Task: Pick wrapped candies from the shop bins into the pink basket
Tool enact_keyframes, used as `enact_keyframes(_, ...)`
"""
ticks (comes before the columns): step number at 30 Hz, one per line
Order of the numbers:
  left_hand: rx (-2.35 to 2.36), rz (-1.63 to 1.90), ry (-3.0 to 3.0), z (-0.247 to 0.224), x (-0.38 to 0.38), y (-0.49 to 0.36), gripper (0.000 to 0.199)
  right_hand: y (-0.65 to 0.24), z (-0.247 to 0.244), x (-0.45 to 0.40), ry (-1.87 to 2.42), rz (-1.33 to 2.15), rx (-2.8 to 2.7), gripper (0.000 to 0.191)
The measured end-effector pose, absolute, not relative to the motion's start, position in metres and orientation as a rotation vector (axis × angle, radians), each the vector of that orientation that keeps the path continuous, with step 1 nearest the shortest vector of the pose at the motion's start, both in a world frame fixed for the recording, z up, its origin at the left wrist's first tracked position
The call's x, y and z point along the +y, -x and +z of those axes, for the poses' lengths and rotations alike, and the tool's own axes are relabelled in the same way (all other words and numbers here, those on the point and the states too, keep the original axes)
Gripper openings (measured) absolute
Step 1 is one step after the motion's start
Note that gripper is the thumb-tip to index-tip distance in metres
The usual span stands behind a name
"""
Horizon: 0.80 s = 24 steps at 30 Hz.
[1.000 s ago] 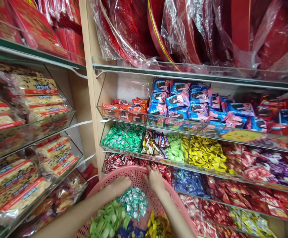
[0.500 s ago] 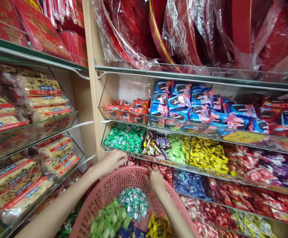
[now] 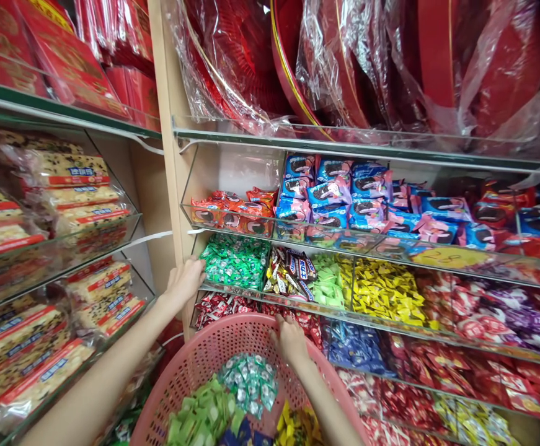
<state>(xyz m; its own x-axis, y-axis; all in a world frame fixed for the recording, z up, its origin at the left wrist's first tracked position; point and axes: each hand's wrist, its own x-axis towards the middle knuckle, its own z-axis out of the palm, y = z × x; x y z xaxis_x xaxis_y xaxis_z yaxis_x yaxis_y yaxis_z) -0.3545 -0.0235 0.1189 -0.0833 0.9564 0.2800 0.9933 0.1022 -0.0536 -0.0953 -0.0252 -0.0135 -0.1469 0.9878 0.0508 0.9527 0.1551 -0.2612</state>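
Note:
My left hand (image 3: 186, 282) is at the left end of the compartment of green-wrapped candies (image 3: 235, 263), its fingers curled by the clear bin wall. Whatever those fingers hold, if anything, is hidden. With my right hand (image 3: 291, 339) I grip the far rim of a pink perforated plastic basket (image 3: 167, 365). Inside it lie separate heaps: teal-and-silver wrapped candies (image 3: 248, 381), light green ones (image 3: 202, 412), yellow ones (image 3: 297, 424) and some dark blue ones (image 3: 246, 433) cut off by the lower edge.
Snickers bars (image 3: 304, 269) and yellow-wrapped candies (image 3: 385, 291) fill neighbouring compartments. Above are blue-and-pink cookie packs (image 3: 330, 189). A wooden upright (image 3: 170, 155) divides this shelving from packaged snack bars (image 3: 81, 170) on the left. Red-wrapped candies (image 3: 227, 306) lie just behind the basket.
My left hand has moved left and up, from above the basket's far rim to the left end of the green candy compartment. My right hand keeps its grip on the basket.

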Motion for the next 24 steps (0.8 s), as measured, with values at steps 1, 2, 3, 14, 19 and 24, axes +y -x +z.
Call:
enact_keyframes(1,-2.138,-0.216,1.936,0.118,-0.023,0.354,0.022,0.095,-0.013,-0.025,1.905,0.247,-2.216,0.045)
enact_keyframes(2,-2.14,-0.216,1.931,0.118,-0.023,0.353,0.023,0.094,-0.013,-0.025,1.91,0.25,-2.217,0.045)
enact_keyframes(3,-2.145,-0.217,1.927,0.118,-0.022,0.353,0.023,0.094,-0.013,-0.024,1.913,0.253,-2.219,0.045)
enact_keyframes(14,-2.173,-0.454,1.875,0.13,-0.024,0.351,0.026,0.093,-0.014,-0.022,1.917,0.248,-2.225,0.044)
enact_keyframes(19,-2.054,-0.926,1.918,0.133,-0.017,0.354,0.023,0.093,-0.015,-0.023,1.907,0.264,-2.223,0.046)
enact_keyframes(24,-2.045,-1.666,2.155,0.129,-0.017,0.349,0.029,0.092,-0.015,-0.024,1.911,0.232,-2.227,0.046)
